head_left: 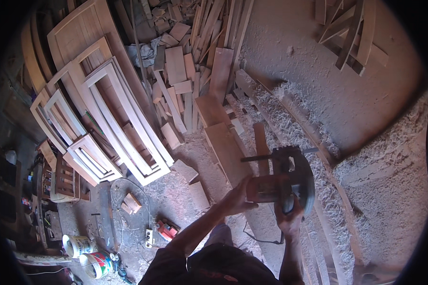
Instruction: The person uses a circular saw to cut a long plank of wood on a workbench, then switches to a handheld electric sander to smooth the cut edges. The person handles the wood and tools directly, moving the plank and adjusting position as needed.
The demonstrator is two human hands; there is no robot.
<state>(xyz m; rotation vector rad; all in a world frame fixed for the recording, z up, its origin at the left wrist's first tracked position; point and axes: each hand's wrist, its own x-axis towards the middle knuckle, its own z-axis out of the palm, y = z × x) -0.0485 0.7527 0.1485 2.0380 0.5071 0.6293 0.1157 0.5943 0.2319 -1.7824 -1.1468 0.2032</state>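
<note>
Power tool was held aloft, right of centre: the left hand clasped its body, the right hand curled round its handle. Frames leaned at far left, buckets sat near left, shavings lay right.

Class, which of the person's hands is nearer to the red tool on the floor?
Left. The left hand, at one end of the held power tool, is above and right of the red tool in view; the right hand is farther right.
</note>
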